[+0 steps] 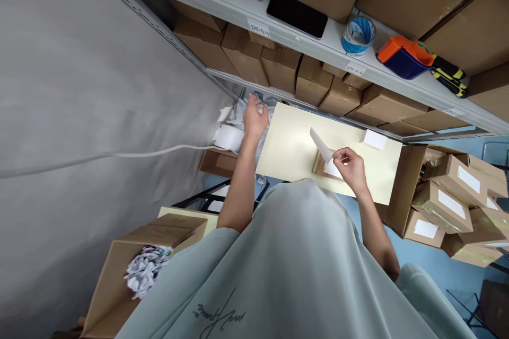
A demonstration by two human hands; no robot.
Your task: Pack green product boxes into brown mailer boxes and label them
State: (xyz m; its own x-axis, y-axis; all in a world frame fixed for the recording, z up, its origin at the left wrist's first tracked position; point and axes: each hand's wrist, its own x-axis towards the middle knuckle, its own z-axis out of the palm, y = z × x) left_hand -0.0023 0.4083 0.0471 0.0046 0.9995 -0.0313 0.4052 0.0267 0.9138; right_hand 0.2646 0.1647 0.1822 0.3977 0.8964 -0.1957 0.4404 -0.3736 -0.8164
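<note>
My right hand (350, 168) is closed on a white paper strip (320, 144), a label or its backing, over a small brown box (320, 165) on the pale yellow tabletop (294, 143). My left hand (253, 118) reaches to the table's far left edge, fingers curled into a heap of crumpled white paper (240, 111) beside a white label roll (228, 138). A small white box (374, 139) lies at the table's far right.
Metal shelves behind the table hold rows of cardboard boxes, a black phone (296, 14), a tape roll (358, 35), an orange-and-blue tool (401, 56). Labelled boxes (449, 204) pile at right. An open carton with paper scraps (145, 270) stands lower left. A grey wall runs at left.
</note>
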